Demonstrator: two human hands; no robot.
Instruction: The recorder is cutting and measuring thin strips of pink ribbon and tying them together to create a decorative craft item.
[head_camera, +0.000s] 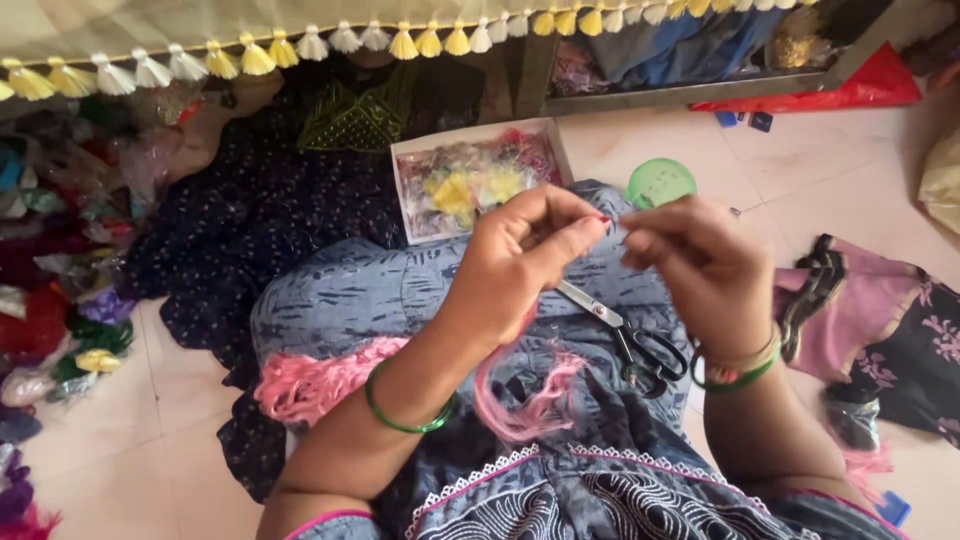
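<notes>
Pink threads (320, 385) lie on the lap at left. Left hand (520, 265) pinches something fine at its fingertips, seemingly thread; right hand (700, 270) pinches close against it, both narrow. Looks like threading or knotting; the next move calls for steady fingertips. Scissors (625, 335) rest on the knee, below

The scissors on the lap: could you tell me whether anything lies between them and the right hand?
Nothing visible does. The scissors lie uncovered on the blue fabric, just below the right hand, with only open space between.
</notes>
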